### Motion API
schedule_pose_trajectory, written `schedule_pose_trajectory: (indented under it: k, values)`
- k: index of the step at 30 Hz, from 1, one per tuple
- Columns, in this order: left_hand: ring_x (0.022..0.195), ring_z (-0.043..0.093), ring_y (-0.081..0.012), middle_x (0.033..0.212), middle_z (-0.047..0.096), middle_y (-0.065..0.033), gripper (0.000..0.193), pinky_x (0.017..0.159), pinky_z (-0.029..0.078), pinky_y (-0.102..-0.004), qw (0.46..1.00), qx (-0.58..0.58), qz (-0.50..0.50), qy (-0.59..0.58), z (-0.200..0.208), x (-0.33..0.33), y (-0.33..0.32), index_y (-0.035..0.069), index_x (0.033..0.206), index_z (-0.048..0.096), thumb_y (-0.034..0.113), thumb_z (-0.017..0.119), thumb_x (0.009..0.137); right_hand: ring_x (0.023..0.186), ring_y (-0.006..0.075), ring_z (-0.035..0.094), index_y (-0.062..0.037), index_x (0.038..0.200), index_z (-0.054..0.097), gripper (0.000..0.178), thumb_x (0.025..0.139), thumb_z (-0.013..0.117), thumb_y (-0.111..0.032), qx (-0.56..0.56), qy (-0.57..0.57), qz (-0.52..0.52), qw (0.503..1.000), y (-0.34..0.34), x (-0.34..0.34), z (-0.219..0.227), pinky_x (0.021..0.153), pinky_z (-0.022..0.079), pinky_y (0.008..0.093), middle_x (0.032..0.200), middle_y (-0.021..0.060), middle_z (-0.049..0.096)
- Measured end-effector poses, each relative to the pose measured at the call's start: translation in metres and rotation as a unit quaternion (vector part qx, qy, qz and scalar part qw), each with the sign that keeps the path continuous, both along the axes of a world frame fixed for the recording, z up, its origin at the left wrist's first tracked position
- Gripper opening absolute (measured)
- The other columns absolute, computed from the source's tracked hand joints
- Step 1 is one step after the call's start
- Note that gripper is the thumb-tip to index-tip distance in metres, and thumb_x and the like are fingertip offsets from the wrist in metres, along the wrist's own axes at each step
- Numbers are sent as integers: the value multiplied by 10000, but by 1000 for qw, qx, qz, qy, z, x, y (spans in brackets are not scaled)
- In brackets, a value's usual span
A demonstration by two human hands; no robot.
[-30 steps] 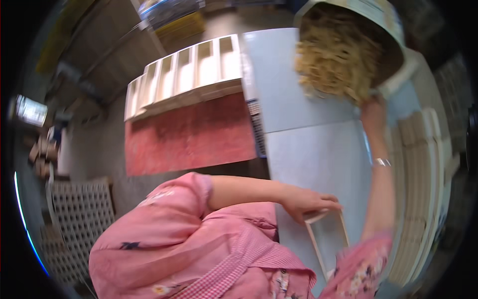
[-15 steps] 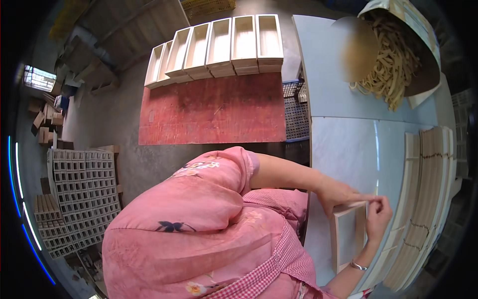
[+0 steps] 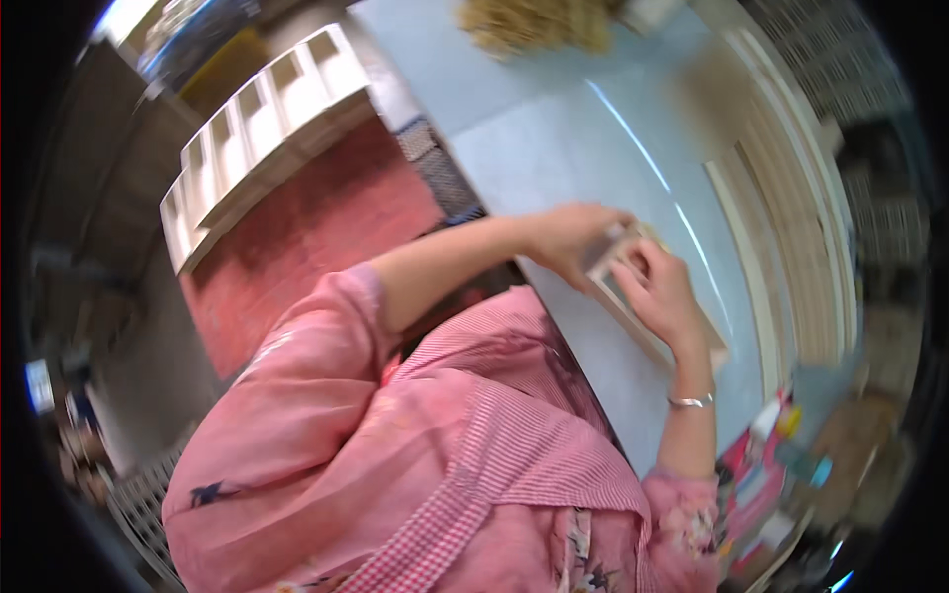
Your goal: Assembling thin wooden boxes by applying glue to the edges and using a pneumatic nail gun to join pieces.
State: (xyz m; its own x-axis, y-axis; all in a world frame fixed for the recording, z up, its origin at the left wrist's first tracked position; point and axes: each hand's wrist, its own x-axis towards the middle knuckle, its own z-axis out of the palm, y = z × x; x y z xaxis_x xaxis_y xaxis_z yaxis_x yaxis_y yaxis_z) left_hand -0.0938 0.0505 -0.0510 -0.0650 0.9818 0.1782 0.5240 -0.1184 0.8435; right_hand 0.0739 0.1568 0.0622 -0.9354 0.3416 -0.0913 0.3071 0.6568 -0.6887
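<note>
A small rectangular wooden frame [image 3: 633,321] lies slantwise on the pale blue worktable [image 3: 524,128]. My left hand [image 3: 578,242] grips its far left corner, thumb along the outer side and fingers reaching over the end. Curled at that same far end is my right hand [image 3: 662,292], its fingers pinched together over the frame's opening. Whatever is between those fingers is hidden and blurred. A metal bangle [image 3: 690,401] circles my right wrist.
Long wooden strips [image 3: 791,217] are stacked along the table's right side. A heap of thin tan strips [image 3: 539,25] sits at the far end. Pale wooden boxes [image 3: 262,128] stand on a red board [image 3: 306,237] at left. Colourful clutter [image 3: 771,474] lies lower right.
The view has swung round, so the table and boxes appear tilted. Both hands stay at the frame's far end; the right fingers have moved inward from the right corner over the opening.
</note>
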Motion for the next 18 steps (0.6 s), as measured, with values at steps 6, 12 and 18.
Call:
schedule_pose_trajectory:
  k: [6,12,18]
  values:
    - [1083,595,-313,1232,617,-137,974,1046,401,-435,992,11,-12,125,-4,-3,11,98,1438,427,267,888,597,675,340,655,-30,1163,589,269,930,607,-164,113,14,22,993,-78,30,-36,601,513,436,837,137,652]
    - [1050,587,-293,1289,590,-137,1057,1052,394,-422,990,-12,-24,137,15,0,13,76,1462,408,331,912,569,609,263,563,-63,1128,683,210,925,639,-96,90,45,-151,983,-70,137,-53,563,464,377,781,95,594]
    - [1039,576,-275,1357,553,-127,1096,1037,407,-418,991,-34,-20,131,17,-3,2,75,1488,391,327,914,559,614,213,517,-6,1186,667,344,848,637,54,254,29,-346,902,-12,261,-49,565,455,339,837,92,599]
